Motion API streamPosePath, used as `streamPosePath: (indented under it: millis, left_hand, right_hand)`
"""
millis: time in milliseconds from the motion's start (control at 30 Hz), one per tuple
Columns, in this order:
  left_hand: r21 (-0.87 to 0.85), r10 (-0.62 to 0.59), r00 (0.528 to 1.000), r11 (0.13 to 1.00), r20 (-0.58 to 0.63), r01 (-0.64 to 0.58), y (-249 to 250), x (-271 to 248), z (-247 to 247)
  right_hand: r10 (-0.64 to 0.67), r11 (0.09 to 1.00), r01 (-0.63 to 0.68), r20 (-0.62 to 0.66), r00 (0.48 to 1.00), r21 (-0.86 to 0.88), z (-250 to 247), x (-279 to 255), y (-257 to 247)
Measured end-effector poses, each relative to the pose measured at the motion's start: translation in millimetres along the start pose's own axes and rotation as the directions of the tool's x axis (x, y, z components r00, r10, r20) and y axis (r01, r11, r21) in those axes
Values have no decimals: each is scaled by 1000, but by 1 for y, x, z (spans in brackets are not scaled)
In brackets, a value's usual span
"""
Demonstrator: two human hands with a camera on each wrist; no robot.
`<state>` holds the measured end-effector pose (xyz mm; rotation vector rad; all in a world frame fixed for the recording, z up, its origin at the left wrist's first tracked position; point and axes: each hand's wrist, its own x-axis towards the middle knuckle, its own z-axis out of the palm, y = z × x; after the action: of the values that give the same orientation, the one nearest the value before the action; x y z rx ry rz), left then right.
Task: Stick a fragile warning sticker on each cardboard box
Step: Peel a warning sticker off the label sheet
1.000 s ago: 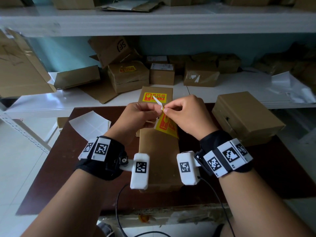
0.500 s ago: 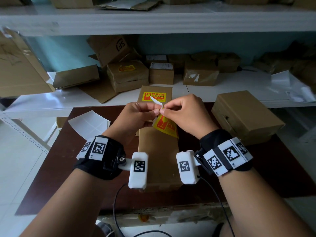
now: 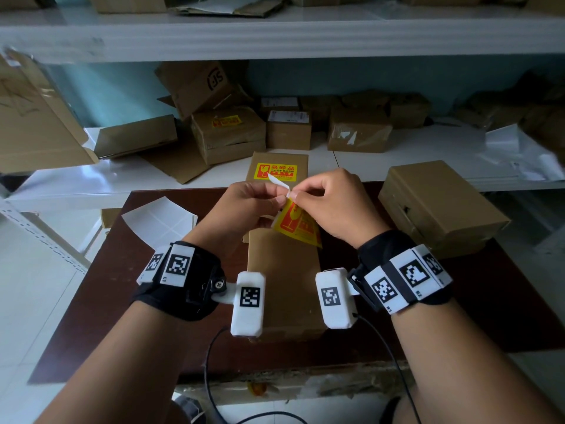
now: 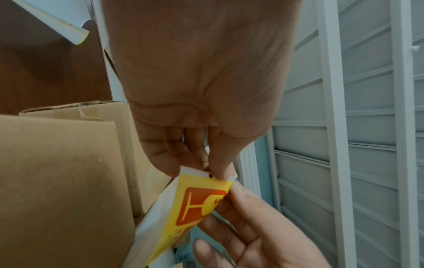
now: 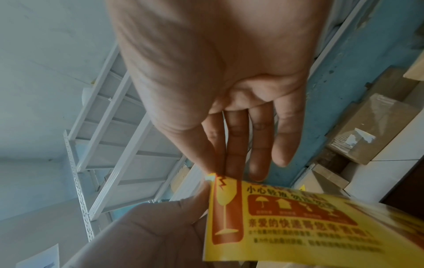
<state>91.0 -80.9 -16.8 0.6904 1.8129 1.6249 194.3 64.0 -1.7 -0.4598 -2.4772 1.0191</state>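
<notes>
Hands: left hand (image 3: 244, 206) pinches backing (image 3: 278, 182) | right hand (image 3: 333, 206) pinches sticker (image 3: 298, 226), half hidden

glossy yellow paper sticker (image 3: 295, 223); white paper backing (image 3: 278, 182); matt brown cardboard box (image 3: 282, 280); smooth dark wood desk (image 3: 101, 289).

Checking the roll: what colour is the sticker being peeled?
Yellow with red-orange print, on white backing; the sticker shows best in the right wrist view.

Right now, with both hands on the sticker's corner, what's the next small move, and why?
Probably keep peeling: the left hand pinches the lifted white backing, the right hand pinches the yellow sticker, and only the corner looks separated. The long box below shows a bare near end.
</notes>
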Motion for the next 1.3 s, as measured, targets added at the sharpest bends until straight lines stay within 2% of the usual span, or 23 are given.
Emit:
streamPosePath:
  millis: [233, 433, 733, 1033, 1300]
  left_hand:
    - [-53, -33, 998, 998, 44, 36, 3, -1, 1]
    - [-81, -52, 998, 995, 40, 55, 4, -2, 0]
    - [-75, 1, 1000, 997, 18, 0, 1, -2, -2]
    - [-90, -16, 1000, 996, 15, 17, 1, -2, 0]
    - [-79, 18, 1000, 997, 5, -18, 0, -3, 2]
  right_hand:
    - [-17, 999, 16, 11, 1000, 42, 5, 2, 3]
    - [-20, 998, 21, -29, 999, 60, 5, 3, 5]
    - [6, 998, -3, -46, 999, 70, 3, 2, 3]
    - [29, 996, -25, -45, 999, 89, 3, 1, 4]
    - [3, 997, 1, -46, 999, 81, 2, 0, 2]
